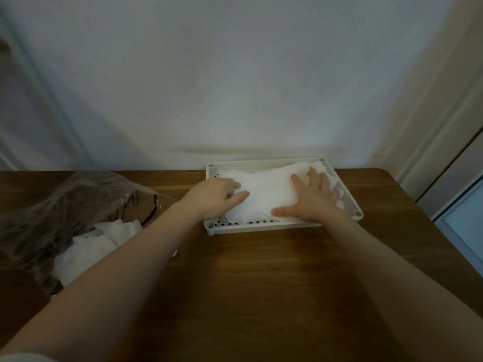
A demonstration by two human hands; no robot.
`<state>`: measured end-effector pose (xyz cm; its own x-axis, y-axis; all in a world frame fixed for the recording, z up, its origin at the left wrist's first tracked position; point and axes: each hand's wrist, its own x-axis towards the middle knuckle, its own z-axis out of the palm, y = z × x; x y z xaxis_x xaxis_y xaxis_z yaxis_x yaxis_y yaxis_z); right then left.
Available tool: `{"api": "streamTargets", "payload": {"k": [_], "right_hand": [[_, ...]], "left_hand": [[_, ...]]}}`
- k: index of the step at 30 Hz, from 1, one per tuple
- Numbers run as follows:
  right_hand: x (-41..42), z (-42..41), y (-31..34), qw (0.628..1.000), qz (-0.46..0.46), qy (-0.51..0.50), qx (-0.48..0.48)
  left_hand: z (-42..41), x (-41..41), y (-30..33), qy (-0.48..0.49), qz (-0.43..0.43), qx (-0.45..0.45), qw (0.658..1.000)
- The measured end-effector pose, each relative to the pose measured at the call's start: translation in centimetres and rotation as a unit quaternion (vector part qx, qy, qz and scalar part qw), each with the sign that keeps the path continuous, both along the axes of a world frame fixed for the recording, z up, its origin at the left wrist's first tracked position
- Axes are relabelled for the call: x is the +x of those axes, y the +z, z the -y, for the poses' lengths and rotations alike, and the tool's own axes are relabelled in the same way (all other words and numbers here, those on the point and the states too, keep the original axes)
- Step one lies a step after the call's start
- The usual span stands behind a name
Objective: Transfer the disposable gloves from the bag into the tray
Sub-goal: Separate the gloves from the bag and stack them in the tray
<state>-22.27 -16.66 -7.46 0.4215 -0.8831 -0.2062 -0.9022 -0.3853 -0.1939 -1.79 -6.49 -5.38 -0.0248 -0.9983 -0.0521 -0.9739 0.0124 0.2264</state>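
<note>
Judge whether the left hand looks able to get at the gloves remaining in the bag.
Probably yes: the left hand is on the tray's gloves, but the bag lies open beside that forearm with nothing between.

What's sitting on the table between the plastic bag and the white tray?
Only the person's left forearm crosses that stretch in the head view; beneath it, bare wooden table separates bag and tray.

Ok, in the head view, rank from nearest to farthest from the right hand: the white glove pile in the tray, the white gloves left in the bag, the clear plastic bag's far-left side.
1. White glove pile, under the right hand, in the white tray.
2. White gloves left in the bag, left.
3. Clear plastic bag, far left.
</note>
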Motion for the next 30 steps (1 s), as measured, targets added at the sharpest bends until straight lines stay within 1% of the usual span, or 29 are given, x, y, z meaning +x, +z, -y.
{"api": "streamTargets", "payload": {"k": [3, 4, 6, 9, 11, 12, 13, 15, 16, 17, 18, 20, 22, 24, 26, 28, 30], "right_hand": [[-0.6, 0.7, -0.7, 0.999, -0.036, 0.021, -0.006], [-0.8, 1.1, -0.7, 0.999, -0.039, 0.029, 0.002], [-1.5, 1.8, -0.6, 0.998, -0.029, 0.046, 0.016], [-2.3, 2.5, -0.7, 0.998, -0.018, 0.052, 0.009], [-2.6, 2.5, -0.8, 0.998, -0.045, 0.04, -0.009], [-2.6, 2.4, -0.7, 0.997, -0.064, 0.037, -0.013], [-2.6, 2.3, -0.4, 0.996, -0.078, 0.036, -0.012], [-2.6, 2.1, 0.3, 0.996, -0.085, 0.025, -0.017], [-2.5, 1.9, 0.8, 0.997, -0.076, 0.015, -0.03], [-2.4, 1.5, 1.2, 0.997, -0.056, 0.002, -0.051], [-2.2, 1.1, 1.5, 0.997, -0.02, -0.013, -0.078], [-1.4, -0.2, 2.2, 0.987, 0.079, -0.035, -0.134], [0.2, -1.9, 2.8, 0.972, 0.153, -0.005, -0.177], [2.3, -3.9, 3.3, 0.962, 0.176, 0.068, -0.198], [4.7, -5.9, 3.6, 0.952, 0.176, 0.146, -0.202], [7.3, -7.9, 3.5, 0.942, 0.181, 0.219, -0.179], [9.8, -9.7, 3.0, 0.931, 0.181, 0.288, -0.135]], "left_hand": [[0.3, -0.8, -0.2, 0.015, 0.104, 0.027, 0.994], [0.4, -0.9, -0.3, 0.02, 0.114, 0.029, 0.993], [0.5, -1.0, -0.5, 0.042, 0.098, 0.04, 0.994], [0.6, -0.9, -1.2, 0.068, 0.05, 0.026, 0.996], [0.6, -0.9, -1.5, 0.078, 0.016, 0.03, 0.996], [0.5, -0.9, -1.5, 0.078, 0.02, 0.037, 0.996], [0.5, -0.8, -1.6, 0.07, 0.049, 0.043, 0.995], [0.3, -0.6, -1.6, 0.047, 0.14, 0.048, 0.988], [0.0, -0.5, -1.5, 0.043, 0.17, 0.053, 0.983], [-0.2, -0.4, -1.4, 0.046, 0.178, 0.064, 0.981], [-0.4, -0.2, -1.3, 0.051, 0.169, 0.076, 0.981], [-0.9, -0.2, -1.1, 0.055, 0.116, 0.089, 0.988], [-1.9, -0.1, -0.6, 0.064, 0.046, 0.043, 0.996], [-2.9, 0.1, 0.2, 0.074, -0.055, -0.048, 0.995], [-4.3, 0.7, 1.1, 0.083, -0.141, -0.141, 0.976], [-5.9, 1.5, 2.2, 0.1, -0.189, -0.209, 0.954], [-7.5, 2.4, 3.0, 0.116, -0.231, -0.266, 0.929]]}}
